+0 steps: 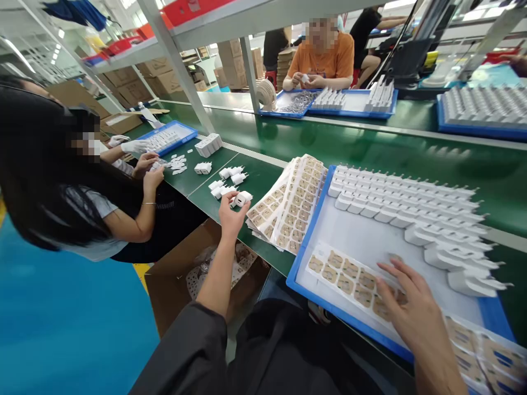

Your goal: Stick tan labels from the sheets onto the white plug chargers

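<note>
As the tabletop (261, 181) carries the tray (329, 307), which likely holds plug rows (395, 203) orderly, sheets (294, 206) lie left of it. A strip (346, 282) lies flat along the tray's near edge, beneath the loosely open right hand (415, 307). Left of the tray, the left hand (233, 216) side-pinches a plug (244, 198), presumably leaving its near-facing port clear; its long axis seems to point away.

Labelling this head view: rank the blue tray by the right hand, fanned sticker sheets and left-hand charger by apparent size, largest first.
1. Nearest blue tray
2. Fanned sticker sheets
3. White charger in the left hand
</note>
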The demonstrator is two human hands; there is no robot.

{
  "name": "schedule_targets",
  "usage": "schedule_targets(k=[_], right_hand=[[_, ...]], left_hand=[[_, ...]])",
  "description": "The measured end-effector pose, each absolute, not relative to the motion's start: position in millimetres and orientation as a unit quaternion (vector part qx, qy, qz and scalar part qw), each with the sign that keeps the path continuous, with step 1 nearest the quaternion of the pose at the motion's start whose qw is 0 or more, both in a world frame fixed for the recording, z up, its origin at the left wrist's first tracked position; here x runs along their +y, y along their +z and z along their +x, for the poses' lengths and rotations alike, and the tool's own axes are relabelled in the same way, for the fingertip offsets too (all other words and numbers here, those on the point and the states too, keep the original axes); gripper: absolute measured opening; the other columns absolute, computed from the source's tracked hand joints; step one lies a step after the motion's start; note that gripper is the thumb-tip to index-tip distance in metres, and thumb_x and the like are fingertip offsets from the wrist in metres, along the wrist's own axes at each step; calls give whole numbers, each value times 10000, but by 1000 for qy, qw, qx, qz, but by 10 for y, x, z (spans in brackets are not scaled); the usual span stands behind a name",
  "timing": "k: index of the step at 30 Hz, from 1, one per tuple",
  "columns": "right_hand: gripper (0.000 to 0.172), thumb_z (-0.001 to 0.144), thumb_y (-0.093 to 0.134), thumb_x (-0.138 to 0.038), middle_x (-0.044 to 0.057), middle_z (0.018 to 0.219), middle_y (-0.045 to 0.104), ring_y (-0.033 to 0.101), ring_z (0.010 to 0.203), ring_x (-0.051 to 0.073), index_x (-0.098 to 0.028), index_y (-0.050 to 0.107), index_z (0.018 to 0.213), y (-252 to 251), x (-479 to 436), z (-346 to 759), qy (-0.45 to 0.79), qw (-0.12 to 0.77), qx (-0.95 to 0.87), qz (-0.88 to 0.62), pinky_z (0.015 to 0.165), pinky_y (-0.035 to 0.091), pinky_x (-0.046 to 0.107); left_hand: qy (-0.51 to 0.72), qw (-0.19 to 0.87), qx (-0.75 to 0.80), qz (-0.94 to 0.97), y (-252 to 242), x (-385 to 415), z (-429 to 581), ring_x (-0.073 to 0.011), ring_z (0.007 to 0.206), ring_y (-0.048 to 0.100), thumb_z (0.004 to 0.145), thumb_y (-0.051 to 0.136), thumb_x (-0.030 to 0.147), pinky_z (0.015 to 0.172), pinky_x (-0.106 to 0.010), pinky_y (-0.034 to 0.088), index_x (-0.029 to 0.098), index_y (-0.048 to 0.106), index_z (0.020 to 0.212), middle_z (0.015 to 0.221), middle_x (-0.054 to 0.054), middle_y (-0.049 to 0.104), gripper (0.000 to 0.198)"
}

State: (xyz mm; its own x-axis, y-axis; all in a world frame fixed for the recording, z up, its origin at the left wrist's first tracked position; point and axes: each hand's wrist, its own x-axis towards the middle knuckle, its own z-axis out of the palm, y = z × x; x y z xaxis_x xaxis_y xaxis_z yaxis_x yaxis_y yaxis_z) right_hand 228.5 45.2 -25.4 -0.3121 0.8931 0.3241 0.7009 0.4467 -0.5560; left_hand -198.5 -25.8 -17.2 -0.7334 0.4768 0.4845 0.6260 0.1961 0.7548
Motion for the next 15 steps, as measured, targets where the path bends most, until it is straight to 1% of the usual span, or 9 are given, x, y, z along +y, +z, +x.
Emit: schedule_targets(k=[2, 4, 5, 7, 8, 10, 13, 15], right_hand=[[490, 925, 448, -596, 123, 1356, 614, 611, 1249, 362, -232, 695, 1142, -262, 457, 2289, 160, 297, -793, -507, 1025, 519, 541], [489, 923, 435, -607, 109, 1354, 619, 616, 1251, 356, -251, 694, 1134, -281, 470, 2301, 157, 289, -792, -514, 989, 547, 525], [486, 920, 431, -613, 99, 1354, 621, 616, 1256, 354, -263, 693, 1133, -293, 480, 2308, 155, 285, -792, -518, 980, 553, 523], [489, 910, 426, -631, 83, 1360, 620, 612, 1265, 356, -283, 693, 1126, -322, 501, 2323, 154, 279, -792, -521, 967, 561, 529], [492, 906, 424, -641, 77, 1362, 619, 613, 1264, 356, -290, 693, 1121, -335, 511, 2330, 156, 275, -793, -521, 955, 567, 532], [502, 900, 420, -655, 75, 1361, 620, 620, 1249, 359, -291, 692, 1113, -359, 529, 2342, 159, 271, -793, -521, 931, 578, 536], [507, 912, 401, -647, 84, 1357, 622, 622, 1243, 364, -279, 688, 1113, -387, 544, 2355, 149, 264, -805, -511, 961, 564, 550], [501, 924, 380, -637, 70, 1350, 632, 633, 1238, 343, -288, 687, 1111, -406, 549, 2361, 120, 263, -809, -512, 992, 560, 522]], left_hand=[[-455, 94, -817, -341, -260, -275, -2288, -289, 1180, 607, 800, 746, 311, 1061, -472, 464, 230, 579, 1080, 1171, -87, 671, 336], [-427, 98, -828, -350, -348, -298, -2436, -338, 1277, 551, 753, 784, 280, 1121, -540, 395, 235, 591, 1025, 1187, -94, 680, 337], [-416, 103, -830, -358, -388, -311, -2468, -361, 1336, 504, 739, 797, 276, 1145, -563, 359, 235, 596, 1009, 1237, -108, 668, 339], [-372, 125, -840, -375, -453, -331, -2495, -385, 1436, 397, 757, 787, 301, 1175, -578, 313, 232, 600, 1021, 1392, -139, 590, 331], [-344, 139, -846, -383, -476, -337, -2505, -388, 1467, 355, 779, 767, 314, 1185, -578, 300, 231, 600, 1038, 1457, -148, 539, 319], [-295, 159, -854, -398, -501, -340, -2545, -376, 1482, 339, 820, 719, 322, 1197, -566, 292, 234, 601, 1063, 1507, -142, 492, 284], [-265, 164, -860, -405, -500, -329, -2681, -346, 1450, 394, 839, 677, 316, 1198, -532, 314, 245, 605, 1062, 1476, -115, 526, 244], [-257, 161, -866, -397, -486, -327, -2815, -337, 1429, 419, 839, 668, 320, 1179, -509, 348, 240, 604, 1066, 1457, -114, 544, 249]])
